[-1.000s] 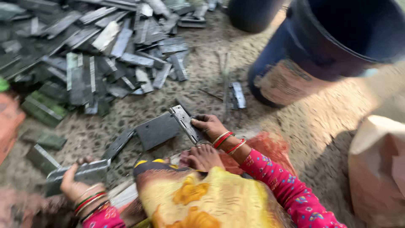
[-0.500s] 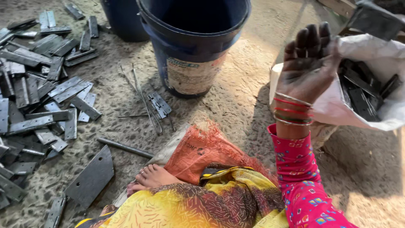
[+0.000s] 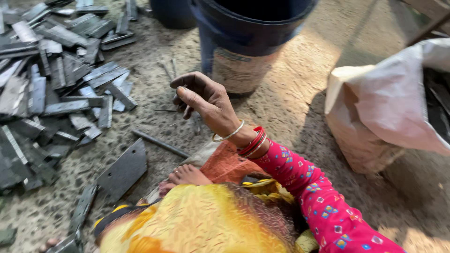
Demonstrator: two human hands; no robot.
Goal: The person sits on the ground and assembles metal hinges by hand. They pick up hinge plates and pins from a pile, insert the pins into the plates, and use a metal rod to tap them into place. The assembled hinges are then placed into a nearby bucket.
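Observation:
My right hand (image 3: 202, 99) hovers above the sandy ground just in front of the blue bucket (image 3: 243, 42). Its fingers are loosely curled and apart, with nothing in them. Bangles and a pink patterned sleeve (image 3: 309, 187) run back from the wrist. Below the hand lie a thin metal rod (image 3: 159, 143) and a flat dark metal plate (image 3: 123, 169). My bare foot (image 3: 187, 175) rests beside the plate, under my yellow-clad knee (image 3: 201, 220). My left hand is out of the frame.
A large heap of dark metal strips (image 3: 51, 89) covers the ground at the left. A white sack (image 3: 389, 103) holding dark metal pieces (image 3: 440, 103) stands open at the right. A second dark bucket (image 3: 173, 11) stands at the back.
My right hand was stretched with spread fingers over the sack half a second ago; it has swung back left to the front of the bucket. The left hand, earlier holding a strip, has left view.

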